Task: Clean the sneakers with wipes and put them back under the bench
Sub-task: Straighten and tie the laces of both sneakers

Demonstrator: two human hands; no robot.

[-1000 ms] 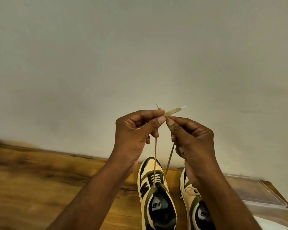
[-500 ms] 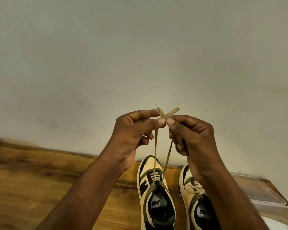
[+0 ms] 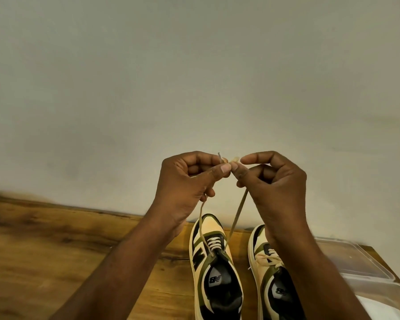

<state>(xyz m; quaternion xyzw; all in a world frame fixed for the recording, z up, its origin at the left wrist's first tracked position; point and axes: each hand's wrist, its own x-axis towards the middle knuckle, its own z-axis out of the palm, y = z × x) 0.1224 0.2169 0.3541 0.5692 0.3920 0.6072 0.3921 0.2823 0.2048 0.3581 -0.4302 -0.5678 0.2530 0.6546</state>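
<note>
Wooden bench [image 3: 56,250] carries two sneakers [image 3: 214,269] at lower centre. Left hand [image 3: 185,188] and right hand [image 3: 275,188] each pinch a lace [image 3: 237,215] end, mid-frame.

Dim warm indoor light, soft faint shadows, slight overall softness, wide-angle bending at edges

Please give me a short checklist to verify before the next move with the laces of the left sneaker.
1. Left hand pinches one lace end: ok.
2. Right hand pinches the other lace strand: ok.
3. Both strands run down to the left sneaker, not tangled with the right sneaker: ok.
4. Left sneaker stands flat on the wooden bench: ok.
5. Right sneaker already tied: cannot tell, the forearm partly hides it.
6. Sneakers wiped clean: cannot tell.
</note>
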